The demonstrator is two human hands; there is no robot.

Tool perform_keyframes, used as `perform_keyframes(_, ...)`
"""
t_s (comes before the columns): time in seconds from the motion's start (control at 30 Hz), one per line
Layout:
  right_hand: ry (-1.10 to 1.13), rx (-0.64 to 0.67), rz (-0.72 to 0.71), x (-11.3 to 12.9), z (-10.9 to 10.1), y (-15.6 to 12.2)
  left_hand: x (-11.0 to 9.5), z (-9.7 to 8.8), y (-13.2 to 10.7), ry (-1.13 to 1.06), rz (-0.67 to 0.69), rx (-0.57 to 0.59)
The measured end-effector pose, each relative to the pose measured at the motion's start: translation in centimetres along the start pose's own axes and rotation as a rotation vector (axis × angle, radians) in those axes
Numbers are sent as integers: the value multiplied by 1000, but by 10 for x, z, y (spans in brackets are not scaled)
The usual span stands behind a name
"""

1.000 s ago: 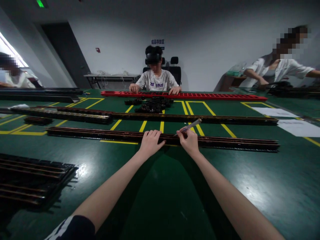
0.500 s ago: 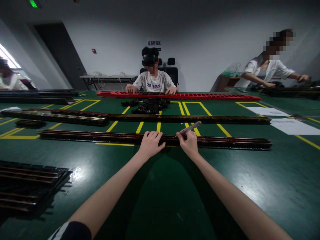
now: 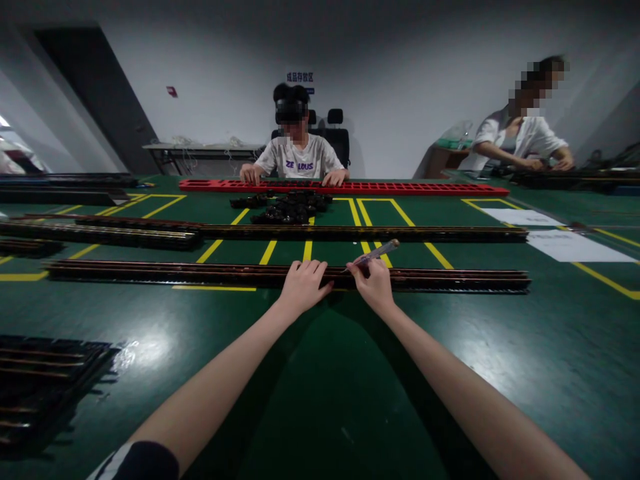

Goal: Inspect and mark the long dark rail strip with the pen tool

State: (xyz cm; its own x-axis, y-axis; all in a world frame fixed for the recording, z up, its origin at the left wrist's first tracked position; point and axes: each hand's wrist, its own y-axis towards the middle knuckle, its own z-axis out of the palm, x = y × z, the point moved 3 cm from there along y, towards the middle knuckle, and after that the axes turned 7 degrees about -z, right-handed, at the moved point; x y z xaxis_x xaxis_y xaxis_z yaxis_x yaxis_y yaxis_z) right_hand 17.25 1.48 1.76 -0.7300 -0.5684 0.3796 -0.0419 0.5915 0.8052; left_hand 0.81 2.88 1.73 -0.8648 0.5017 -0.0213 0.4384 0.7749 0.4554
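A long dark rail [image 3: 150, 273] with coppery strips lies across the green table in front of me. My left hand [image 3: 301, 287] rests on the rail's near edge, fingers curled over it and pressing it down. My right hand [image 3: 373, 285] is just to the right, pinched around a thin pen-like tool [image 3: 376, 253] with a clear handle. The tool's tip points down-left onto the rail between my two hands.
A second long dark rail [image 3: 400, 233] lies parallel behind, then a pile of small black parts [image 3: 285, 207] and a long red tray [image 3: 400, 189]. A person sits opposite; another works at far right. Stacked dark rails [image 3: 45, 380] lie at near left. White papers [image 3: 575, 245] at right.
Both hands stay at the same spot on the rail. The view has drifted slightly right, so the scene sits further left in frame.
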Motion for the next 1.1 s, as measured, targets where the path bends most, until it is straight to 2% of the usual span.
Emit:
perform_keyframes(0.13,10,-21,23,0,-1,0,0,0,0,6,1,4)
perform_keyframes(0.33,-23,48,28,1,0,1,0,-2,0,-4,-6,20)
perform_keyframes(1.1,-10,26,12,5,-3,1,1,-1,0,-20,-10,22)
